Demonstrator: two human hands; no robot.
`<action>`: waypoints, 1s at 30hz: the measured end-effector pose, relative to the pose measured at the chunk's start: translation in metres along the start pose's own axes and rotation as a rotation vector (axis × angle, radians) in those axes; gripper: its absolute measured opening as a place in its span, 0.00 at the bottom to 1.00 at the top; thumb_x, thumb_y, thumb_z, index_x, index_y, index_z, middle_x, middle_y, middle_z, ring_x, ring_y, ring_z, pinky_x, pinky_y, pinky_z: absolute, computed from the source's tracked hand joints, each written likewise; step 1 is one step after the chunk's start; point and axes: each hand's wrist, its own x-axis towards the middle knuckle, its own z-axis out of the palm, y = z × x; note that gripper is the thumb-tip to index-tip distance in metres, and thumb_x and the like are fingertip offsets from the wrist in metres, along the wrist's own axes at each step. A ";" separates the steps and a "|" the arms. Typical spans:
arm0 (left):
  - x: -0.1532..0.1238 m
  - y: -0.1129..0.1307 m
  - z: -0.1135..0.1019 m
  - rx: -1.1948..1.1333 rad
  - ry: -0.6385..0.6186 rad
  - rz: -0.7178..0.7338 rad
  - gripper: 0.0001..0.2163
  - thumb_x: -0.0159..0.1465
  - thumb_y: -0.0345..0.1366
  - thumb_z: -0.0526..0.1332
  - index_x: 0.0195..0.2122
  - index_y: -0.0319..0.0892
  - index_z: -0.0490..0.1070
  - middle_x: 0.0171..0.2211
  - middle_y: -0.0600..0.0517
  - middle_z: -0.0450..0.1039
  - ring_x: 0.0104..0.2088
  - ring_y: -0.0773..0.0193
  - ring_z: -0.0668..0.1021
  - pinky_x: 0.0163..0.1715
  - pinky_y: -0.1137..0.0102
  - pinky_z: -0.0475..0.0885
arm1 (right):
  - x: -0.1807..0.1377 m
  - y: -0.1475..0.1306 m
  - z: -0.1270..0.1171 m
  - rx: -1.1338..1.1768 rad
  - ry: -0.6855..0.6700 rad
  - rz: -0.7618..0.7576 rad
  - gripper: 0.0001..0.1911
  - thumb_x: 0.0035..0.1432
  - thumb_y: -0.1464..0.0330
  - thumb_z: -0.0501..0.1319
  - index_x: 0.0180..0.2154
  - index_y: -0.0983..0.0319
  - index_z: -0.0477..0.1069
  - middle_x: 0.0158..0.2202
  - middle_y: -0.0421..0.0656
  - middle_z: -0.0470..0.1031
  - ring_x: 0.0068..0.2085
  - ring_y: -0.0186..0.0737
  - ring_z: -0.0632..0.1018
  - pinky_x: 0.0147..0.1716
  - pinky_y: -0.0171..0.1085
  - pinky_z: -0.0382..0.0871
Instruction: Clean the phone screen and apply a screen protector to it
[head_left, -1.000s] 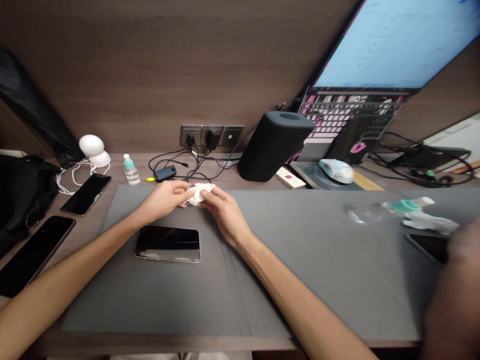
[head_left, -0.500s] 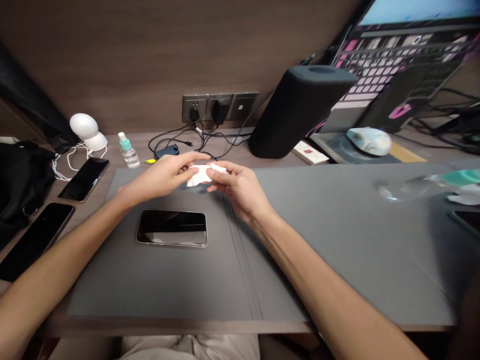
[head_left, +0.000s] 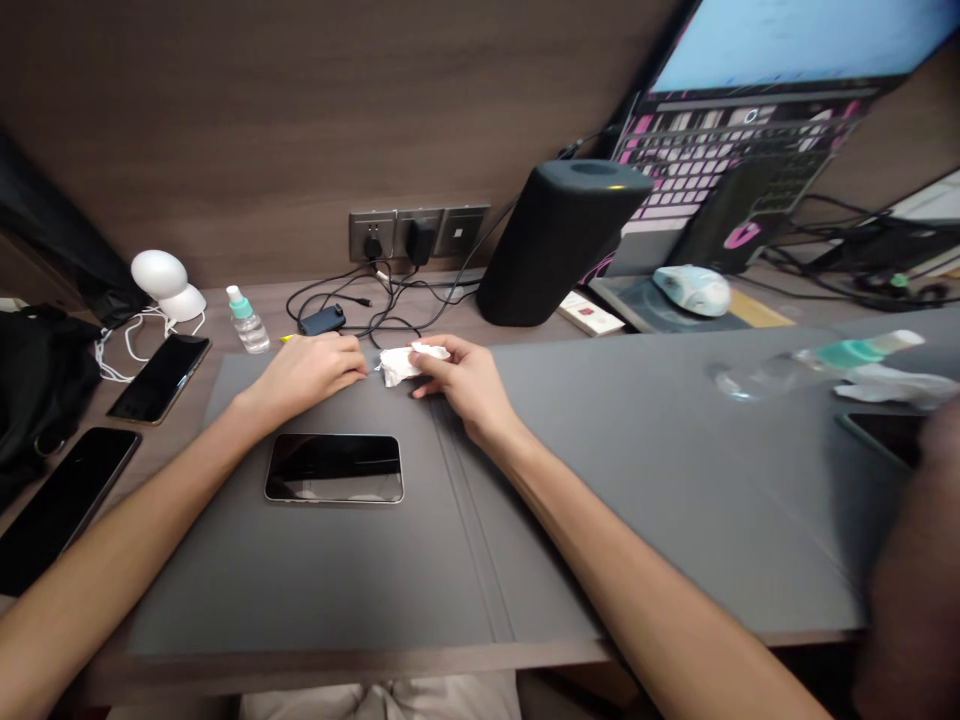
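A white, folded tissue (head_left: pixel 397 364) is pinched between the thumb and fingers of my right hand (head_left: pixel 469 385), held over the grey desk mat (head_left: pixel 300 590). My left hand (head_left: pixel 311 370) is a short way to the left of the tissue, apart from it, its fingers curled in with nothing showing in them. Below my left hand lies a phone (head_left: pixel 334 468), screen up, on the mat. The undersides of both hands are hidden.
Two more phones (head_left: pixel 159 378) lie at the left, near a small spray bottle (head_left: pixel 247 322) and a white round device (head_left: pixel 166 283). Cables and a black cylinder-like speaker (head_left: pixel 559 245) stand behind. At right are a mouse (head_left: pixel 691 290), a clear spray bottle (head_left: pixel 795 370) and another person's blurred arm (head_left: pixel 919 570).
My left hand has let go of the tissue, drawn back left and curled its fingers. My right hand still holds the tissue. The view has shifted somewhat, and a blurred arm has come in at right.
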 end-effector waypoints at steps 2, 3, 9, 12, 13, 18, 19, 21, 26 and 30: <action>-0.001 0.004 0.003 0.116 0.010 0.082 0.10 0.73 0.37 0.59 0.38 0.43 0.79 0.38 0.49 0.78 0.38 0.58 0.79 0.29 0.68 0.60 | 0.001 0.001 0.001 0.012 0.005 0.023 0.15 0.48 0.65 0.71 0.39 0.64 0.78 0.33 0.43 0.79 0.33 0.39 0.80 0.23 0.33 0.79; -0.001 0.005 0.004 0.157 0.026 0.101 0.10 0.73 0.36 0.59 0.37 0.42 0.78 0.37 0.49 0.78 0.37 0.59 0.79 0.28 0.68 0.60 | 0.001 0.001 0.002 0.017 0.012 0.033 0.14 0.48 0.66 0.70 0.39 0.64 0.78 0.33 0.44 0.79 0.33 0.39 0.80 0.23 0.32 0.79; -0.002 0.011 -0.007 -0.107 0.283 -0.171 0.05 0.72 0.36 0.61 0.41 0.44 0.76 0.41 0.53 0.79 0.36 0.64 0.80 0.32 0.70 0.65 | 0.000 0.000 0.004 0.042 -0.004 0.062 0.11 0.51 0.70 0.71 0.39 0.64 0.78 0.34 0.43 0.79 0.33 0.37 0.81 0.26 0.33 0.82; 0.002 0.023 -0.016 -0.261 0.315 -0.258 0.05 0.71 0.36 0.63 0.38 0.45 0.77 0.40 0.55 0.78 0.36 0.65 0.80 0.36 0.70 0.67 | -0.005 -0.001 0.009 0.075 -0.063 0.080 0.12 0.51 0.69 0.73 0.38 0.64 0.79 0.34 0.43 0.80 0.33 0.37 0.81 0.31 0.34 0.84; 0.003 0.028 -0.017 -0.268 0.294 -0.264 0.05 0.70 0.37 0.64 0.37 0.45 0.78 0.40 0.55 0.78 0.36 0.65 0.80 0.35 0.70 0.67 | -0.007 -0.001 0.011 0.091 -0.085 0.083 0.12 0.51 0.68 0.73 0.38 0.64 0.79 0.34 0.43 0.80 0.33 0.38 0.82 0.32 0.35 0.84; 0.003 0.042 -0.012 -0.232 0.223 -0.268 0.06 0.71 0.41 0.64 0.39 0.46 0.78 0.43 0.55 0.78 0.38 0.64 0.80 0.33 0.70 0.65 | -0.015 -0.003 0.017 0.211 -0.171 0.114 0.14 0.51 0.65 0.75 0.39 0.64 0.80 0.36 0.44 0.81 0.38 0.40 0.83 0.42 0.40 0.85; 0.003 0.043 -0.011 -0.230 0.221 -0.273 0.06 0.71 0.40 0.64 0.40 0.46 0.78 0.43 0.55 0.78 0.38 0.63 0.79 0.33 0.70 0.65 | -0.016 -0.004 0.017 0.234 -0.179 0.131 0.14 0.51 0.66 0.75 0.39 0.64 0.80 0.37 0.44 0.82 0.38 0.40 0.83 0.43 0.40 0.85; 0.002 0.042 -0.010 -0.228 0.215 -0.287 0.05 0.71 0.39 0.63 0.41 0.46 0.77 0.43 0.54 0.77 0.39 0.62 0.79 0.34 0.69 0.66 | -0.017 -0.006 0.017 0.269 -0.190 0.162 0.13 0.51 0.68 0.74 0.40 0.64 0.81 0.39 0.45 0.82 0.39 0.40 0.83 0.45 0.40 0.84; 0.002 0.034 -0.010 -0.328 0.186 -0.348 0.04 0.70 0.37 0.62 0.39 0.46 0.75 0.43 0.53 0.76 0.40 0.61 0.79 0.39 0.68 0.69 | -0.017 -0.005 0.019 0.290 -0.226 0.172 0.12 0.57 0.69 0.68 0.42 0.65 0.82 0.42 0.48 0.83 0.43 0.43 0.83 0.41 0.39 0.84; 0.001 0.027 -0.012 -0.557 0.127 -0.458 0.10 0.66 0.40 0.65 0.48 0.48 0.75 0.42 0.55 0.80 0.42 0.60 0.81 0.40 0.68 0.71 | -0.016 -0.004 0.020 0.302 -0.231 0.163 0.11 0.62 0.65 0.64 0.39 0.65 0.81 0.41 0.50 0.84 0.42 0.45 0.84 0.39 0.39 0.83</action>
